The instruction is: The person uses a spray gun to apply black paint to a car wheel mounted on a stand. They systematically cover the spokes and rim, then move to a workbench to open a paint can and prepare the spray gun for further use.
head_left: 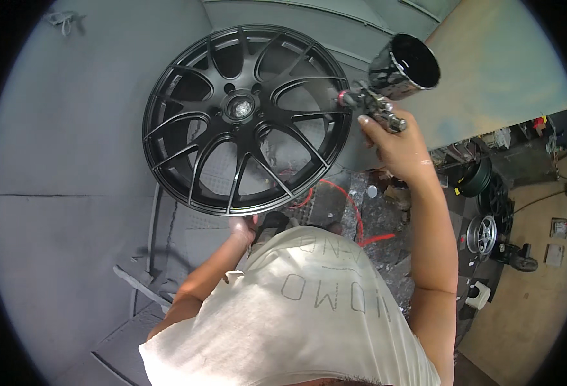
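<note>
The left forearm reaches up and inward from the lower left, its hand [245, 228] raised to the wheel's bottom edge; the rim hides the fingers, so I cannot tell whether they grip. The black wheel [248, 136] is above the shirt [290, 296], face toward the camera. Well apart from the left, the right hand [402, 149] is wrapped around the spray gun [378, 108], forearm near upright, wrist bent inward, nozzle near the wheel's right edge, cup [385, 80] above the knuckles.
</note>
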